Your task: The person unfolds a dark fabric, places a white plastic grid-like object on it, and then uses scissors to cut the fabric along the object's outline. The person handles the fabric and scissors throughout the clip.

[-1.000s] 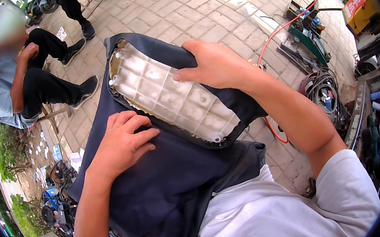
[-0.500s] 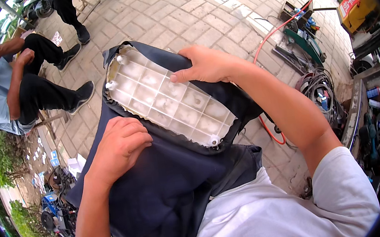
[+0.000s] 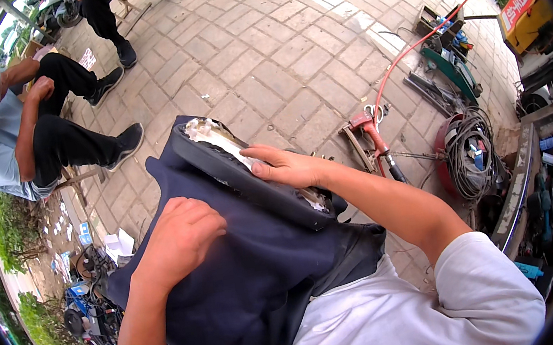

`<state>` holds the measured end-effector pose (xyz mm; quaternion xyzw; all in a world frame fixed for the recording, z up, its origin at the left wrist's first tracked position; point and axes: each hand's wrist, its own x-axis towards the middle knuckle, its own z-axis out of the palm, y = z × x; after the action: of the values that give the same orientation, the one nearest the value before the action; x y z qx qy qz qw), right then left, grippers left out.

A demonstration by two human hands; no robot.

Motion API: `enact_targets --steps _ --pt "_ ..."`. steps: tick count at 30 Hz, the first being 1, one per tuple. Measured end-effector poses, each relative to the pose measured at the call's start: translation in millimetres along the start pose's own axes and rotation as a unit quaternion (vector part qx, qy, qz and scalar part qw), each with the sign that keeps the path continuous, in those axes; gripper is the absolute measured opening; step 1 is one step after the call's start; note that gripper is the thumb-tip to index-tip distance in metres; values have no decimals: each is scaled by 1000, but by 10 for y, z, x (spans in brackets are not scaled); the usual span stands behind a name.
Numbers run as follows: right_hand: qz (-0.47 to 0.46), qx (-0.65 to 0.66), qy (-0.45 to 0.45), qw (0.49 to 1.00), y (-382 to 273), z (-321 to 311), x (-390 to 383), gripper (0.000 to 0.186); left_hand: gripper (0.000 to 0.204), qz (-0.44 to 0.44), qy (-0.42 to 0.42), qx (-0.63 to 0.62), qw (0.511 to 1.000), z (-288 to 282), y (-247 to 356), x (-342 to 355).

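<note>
A scooter seat (image 3: 243,183) with a black cover rests tilted on edge on my lap, over a dark blue cloth (image 3: 232,266). Its pale plastic underside (image 3: 213,135) faces away and shows only as a narrow strip. My right hand (image 3: 282,166) holds the seat at its far side, the thumb and fingers against the pale base; part of the grip is hidden. Just this side of the seat, above the cloth, my left hand (image 3: 185,237) is closed with curled fingers. Its fingertips are out of sight, so I cannot tell whether it holds anything.
A red air stapler (image 3: 371,136) on a red hose lies on the paving beyond my right arm. Coiled cable (image 3: 469,157), a green tool case (image 3: 453,74) and a cluttered bin (image 3: 551,189) are at the right. A seated person (image 3: 19,127) is at the left.
The seat has tipped up and turned its underside away from me, its far end coming nearer. My right hand has moved nearer with it. The stapler has come into view.
</note>
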<state>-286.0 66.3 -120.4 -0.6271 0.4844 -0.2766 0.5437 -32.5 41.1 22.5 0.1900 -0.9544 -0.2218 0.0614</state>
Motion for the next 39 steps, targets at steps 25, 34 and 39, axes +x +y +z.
enact_targets --steps 25,34,39 --pt "18 588 378 715 902 -1474 -1917 55 15 -12 -14 21 1000 -37 61 222" --pt "419 -284 329 797 2340 -1529 -2152 84 17 -11 -42 14 999 -84 39 243" --pt "351 -378 336 788 2020 -1161 -1899 65 15 -13 -43 0 999 -65 7 223"
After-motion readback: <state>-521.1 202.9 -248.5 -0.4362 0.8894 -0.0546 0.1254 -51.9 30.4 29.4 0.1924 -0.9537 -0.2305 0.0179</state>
